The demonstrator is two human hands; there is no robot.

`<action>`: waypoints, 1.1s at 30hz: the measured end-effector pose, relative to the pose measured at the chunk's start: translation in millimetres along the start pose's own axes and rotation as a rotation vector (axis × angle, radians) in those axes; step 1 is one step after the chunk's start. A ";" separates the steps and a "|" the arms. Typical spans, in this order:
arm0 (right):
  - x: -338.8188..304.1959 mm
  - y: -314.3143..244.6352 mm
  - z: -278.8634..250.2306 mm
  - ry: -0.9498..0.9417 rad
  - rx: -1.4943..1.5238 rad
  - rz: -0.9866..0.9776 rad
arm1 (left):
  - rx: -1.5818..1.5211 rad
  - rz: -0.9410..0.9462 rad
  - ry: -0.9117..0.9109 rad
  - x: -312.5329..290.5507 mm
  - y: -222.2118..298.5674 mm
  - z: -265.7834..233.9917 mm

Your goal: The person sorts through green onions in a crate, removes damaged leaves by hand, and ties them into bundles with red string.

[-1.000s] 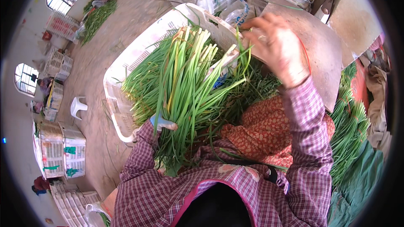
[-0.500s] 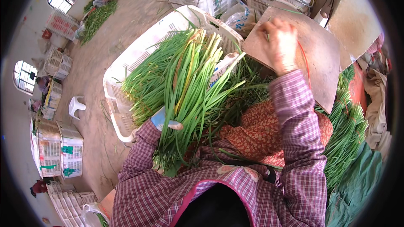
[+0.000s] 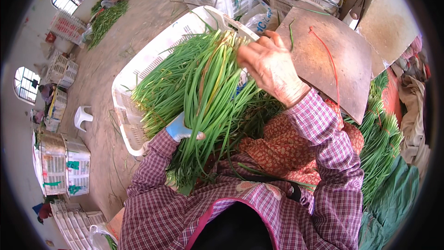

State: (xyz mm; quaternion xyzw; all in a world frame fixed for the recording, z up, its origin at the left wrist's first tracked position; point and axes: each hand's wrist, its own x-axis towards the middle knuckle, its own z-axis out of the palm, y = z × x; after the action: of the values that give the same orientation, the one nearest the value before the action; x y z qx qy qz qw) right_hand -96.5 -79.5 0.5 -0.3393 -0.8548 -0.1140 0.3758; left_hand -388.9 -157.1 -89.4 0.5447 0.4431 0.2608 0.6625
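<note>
Around eleven o'clock sits a white crate (image 3: 155,57), at two a brown board (image 3: 310,62); mid-view, a bunch of green stalks (image 3: 206,92) points its pale ends toward twelve; at one, the right hand (image 3: 273,67) curls at those ends, whether gripping any I cannot tell; at eight, the left hand (image 3: 179,128) clasps the bunch

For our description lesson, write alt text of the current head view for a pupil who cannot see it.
The person's left hand grips a bunch of long green stalks, with the right hand at its pale ends. A white basket holds more greens; to the right, a red string lies across a brown board.
</note>
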 end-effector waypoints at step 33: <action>-63.4 79.1 -36.7 0.083 -0.146 0.661 | 0.178 0.061 0.204 -11.9 33.3 6.2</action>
State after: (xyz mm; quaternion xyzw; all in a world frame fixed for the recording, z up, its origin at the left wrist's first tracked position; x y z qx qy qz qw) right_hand 7.8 -68.5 -24.5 -0.6192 -0.6721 -0.0605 0.4016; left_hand -384.6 -161.0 -53.9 0.5853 0.5127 0.2945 0.5548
